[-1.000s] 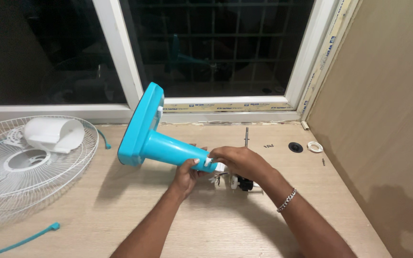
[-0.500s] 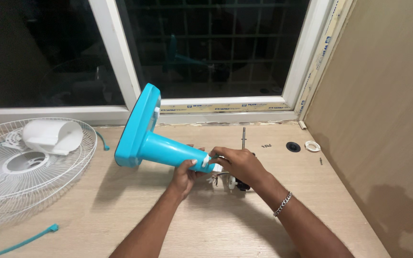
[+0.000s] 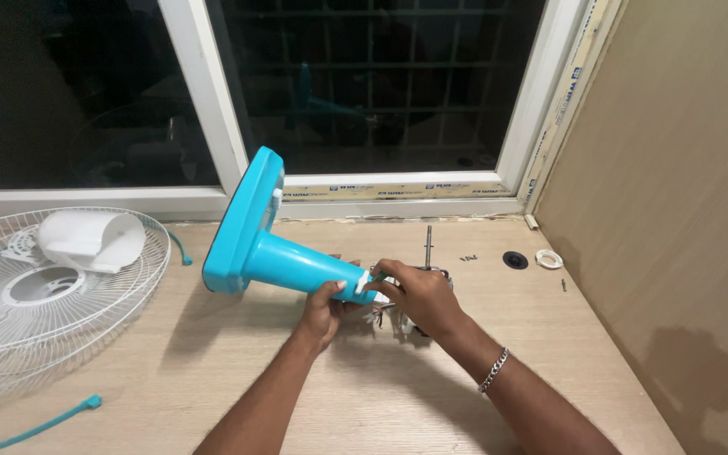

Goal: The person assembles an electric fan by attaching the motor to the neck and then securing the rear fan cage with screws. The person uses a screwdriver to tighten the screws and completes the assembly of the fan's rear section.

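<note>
In the middle of the frame, the left hand (image 3: 323, 309) is closed around the narrow neck end of a turquoise plastic fan stand (image 3: 273, 244), which has a flat base and a cone-shaped column. The stand is tilted, with its base lifted toward the upper left and its neck pointing down to the right. The right hand (image 3: 420, 297) is just beside it, to the right; its fingers pinch together at a small white plastic part (image 3: 365, 281) on the tip of the neck. Under this hand lies a small fan motor with a metal shaft (image 3: 428, 244), mostly hidden, and the shaft points toward the window. The right wrist carries a silver chain bracelet (image 3: 492, 371).

All of this is above a light wooden tabletop (image 3: 381, 404). At the left of the frame a round white wire fan grille (image 3: 61, 295) lies flat, and a white plastic motor cover (image 3: 92, 238) rests on it. A turquoise strip (image 3: 40, 425) lies at the lower left. At the right, near the wall, there are a black round cap (image 3: 515, 259), a white ring (image 3: 549, 259) and a few small dark screws (image 3: 467, 258).
</note>
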